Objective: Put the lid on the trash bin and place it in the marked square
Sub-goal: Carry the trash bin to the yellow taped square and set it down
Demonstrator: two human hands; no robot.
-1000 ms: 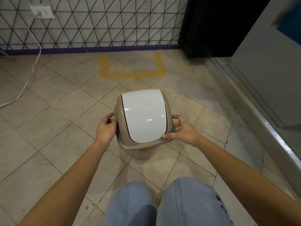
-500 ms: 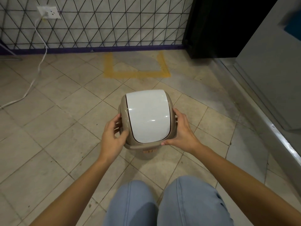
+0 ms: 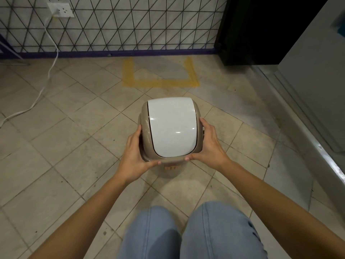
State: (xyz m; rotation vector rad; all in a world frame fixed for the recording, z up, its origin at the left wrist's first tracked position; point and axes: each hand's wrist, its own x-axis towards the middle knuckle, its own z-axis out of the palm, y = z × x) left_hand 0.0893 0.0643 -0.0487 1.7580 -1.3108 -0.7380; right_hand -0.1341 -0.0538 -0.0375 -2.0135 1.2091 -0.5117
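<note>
So the bin is basically sandwiched right now. Left hand [image 3: 133, 156] is clamped on the left flank of the trash bin [image 3: 169, 166], thumb hooked over the near rim of the lid [image 3: 172, 128], grip closed on it. The lid sits down on the bin, white flap facing up. Right hand [image 3: 208, 144] mirrors it on the right flank, also holding tight, fingers wrapped round the far side. Both arms reach out about evenly, so neither hand is really nearer. What matters: the marked square [image 3: 160, 82] lies straight ahead of the bin, well apart, up against the wall, and open on its wall side. My guess is it's a straight push or carry forward, no turning needed.
</note>
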